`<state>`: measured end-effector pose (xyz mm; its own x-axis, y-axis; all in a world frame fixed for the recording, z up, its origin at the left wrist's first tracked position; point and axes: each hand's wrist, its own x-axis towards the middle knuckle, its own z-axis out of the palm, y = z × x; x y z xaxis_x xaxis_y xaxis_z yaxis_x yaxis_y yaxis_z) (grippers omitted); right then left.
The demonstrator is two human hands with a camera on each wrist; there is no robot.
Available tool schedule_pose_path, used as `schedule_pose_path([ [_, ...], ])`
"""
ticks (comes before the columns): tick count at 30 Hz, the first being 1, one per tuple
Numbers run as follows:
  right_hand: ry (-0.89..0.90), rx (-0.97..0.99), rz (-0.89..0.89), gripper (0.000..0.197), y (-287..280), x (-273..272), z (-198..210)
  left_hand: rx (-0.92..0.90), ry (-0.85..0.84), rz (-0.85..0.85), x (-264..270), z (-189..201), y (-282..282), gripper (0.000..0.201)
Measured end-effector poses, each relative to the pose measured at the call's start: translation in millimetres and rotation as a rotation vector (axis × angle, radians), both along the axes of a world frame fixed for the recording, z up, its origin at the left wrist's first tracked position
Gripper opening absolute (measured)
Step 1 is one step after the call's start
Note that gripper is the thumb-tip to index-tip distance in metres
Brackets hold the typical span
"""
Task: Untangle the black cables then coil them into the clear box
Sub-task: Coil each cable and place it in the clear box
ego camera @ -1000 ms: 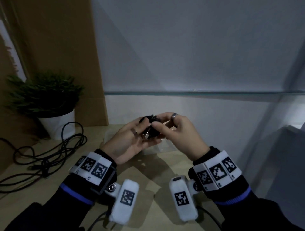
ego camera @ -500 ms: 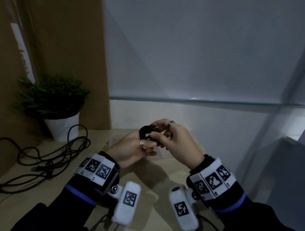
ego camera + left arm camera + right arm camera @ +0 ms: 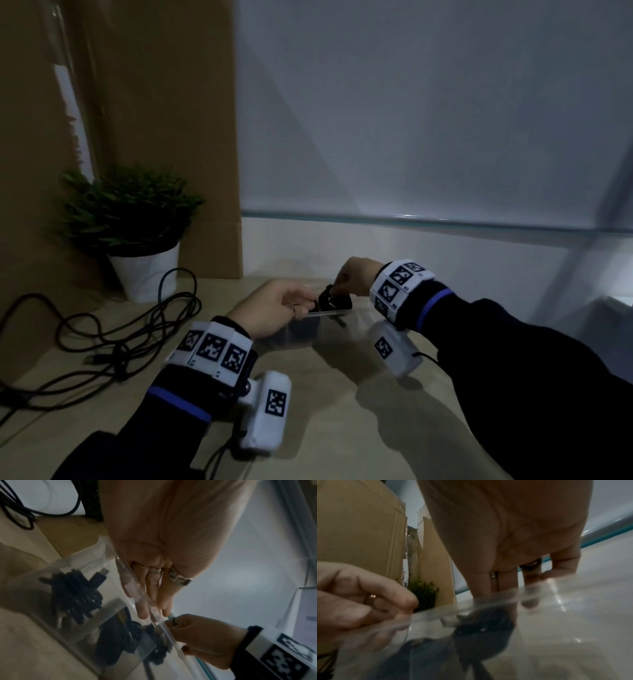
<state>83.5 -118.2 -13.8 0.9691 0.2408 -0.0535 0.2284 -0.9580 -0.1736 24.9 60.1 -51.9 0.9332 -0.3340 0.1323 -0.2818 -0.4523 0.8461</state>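
Right hand (image 3: 356, 279) comes down from above with its fingers (image 3: 505, 588) closed on a coiled cable (image 3: 334, 301), pushing it straight down over the rim into the clear box (image 3: 301, 334). Left hand (image 3: 274, 308) pinches the near rim to steady it. There's one coil (image 3: 75, 595) in the box already, and a tangle (image 3: 102, 329) waits on the worktop (image 3: 342, 428) well to the left.

sleeves (image 3: 513, 346): black, blue cuff stripe | wristbands (image 3: 214, 349): white, black square markers | fingers (image 3: 178, 579): rings
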Motion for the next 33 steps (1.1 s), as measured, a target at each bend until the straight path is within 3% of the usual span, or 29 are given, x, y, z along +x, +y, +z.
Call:
schedule_pose_path([
  [5, -0.034, -0.243, 0.027, 0.027, 20.2, 5.4, -25.8, 0.17, -0.051, 0.101, 0.4, -0.7, 0.8, 0.032],
  [11, -0.022, -0.343, 0.064, 0.032, 24.4, 3.0, -9.4, 0.129, -0.025, 0.137, 0.2, -1.5, 1.6, 0.035],
  [15, -0.028, -0.434, 0.073, 0.023, 26.0, 1.5, -10.6, 0.106, -0.03, 0.145, -1.1, -0.4, 1.4, 0.034],
  [18, -0.062, -0.477, 0.093, 0.021, 27.1, -5.4, -11.6, 0.0, -0.051, 0.157, -4.8, 4.5, 1.3, 0.037],
  [20, -0.032, -0.468, 0.113, 0.026, 26.8, -8.5, -7.4, -0.199, -0.149, 0.309, -5.5, 11.4, 8.2, 0.036],
  [23, 0.01, -0.331, 0.106, 0.026, 19.7, -8.0, -5.1, -0.274, -0.412, 0.826, 2.3, 20.2, 40.3, 0.033],
  [25, -0.028, -0.097, 0.097, 0.021, 12.5, -11.2, -1.6, -0.23, -0.326, 1.036, 9.1, 17.0, 68.7, 0.049],
  [27, -0.137, 0.179, 0.108, 0.023, 9.0, -20.2, 4.3, -0.153, -0.091, 1.038, 16.5, 10.5, 86.8, 0.058],
  [29, -0.218, 0.42, 0.134, 0.024, 12.0, -31.5, 8.8, 0.057, 0.073, 0.937, 19.5, 6.1, 93.3, 0.05],
  [31, -0.177, 0.585, 0.153, 0.026, 21.0, -42.5, 9.4, 0.205, 0.067, 0.79, 15.1, 9.0, 91.8, 0.029],
  [33, -0.102, 0.645, 0.165, 0.038, 31.2, -51.7, 8.3, 0.226, -0.016, 0.684, 5.2, 22.0, 84.9, 0.021],
])
